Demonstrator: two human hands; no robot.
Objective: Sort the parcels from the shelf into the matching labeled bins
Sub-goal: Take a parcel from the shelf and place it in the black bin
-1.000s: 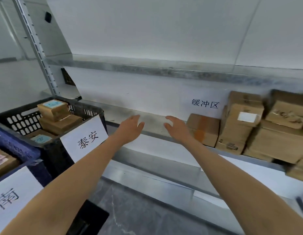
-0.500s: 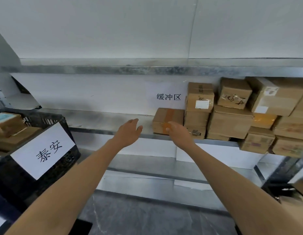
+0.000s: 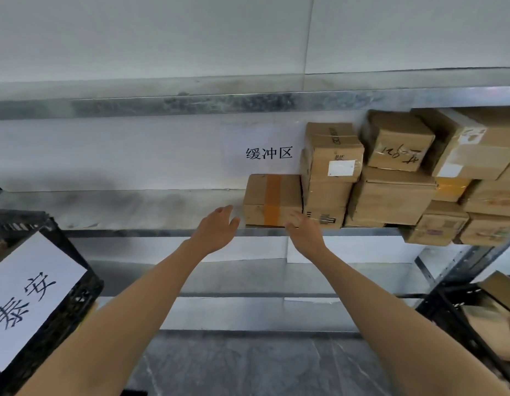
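A low cardboard parcel with an orange tape stripe [image 3: 272,199] sits at the left end of a pile of brown parcels on the metal shelf [image 3: 151,208]. My left hand [image 3: 216,228] is stretched out flat just left of that parcel, not touching it. My right hand [image 3: 303,231] reaches its lower right front corner with straight fingers. More parcels are stacked to the right, one bearing a white label [image 3: 333,152] and one with black handwriting [image 3: 399,141]. A black bin with a white paper label [image 3: 33,292] stands at the lower left.
A white paper sign [image 3: 268,152] with black characters hangs on the wall behind the shelf. Another dark crate holding cardboard boxes [image 3: 488,318] stands at the lower right. A lower shelf level and grey stone floor [image 3: 248,364] lie below my arms.
The view has swung right and moved nearer to the shelf. Both hands have come closer to the taped parcel, the right one now at its front corner. The left bin has slid toward the frame's edge.
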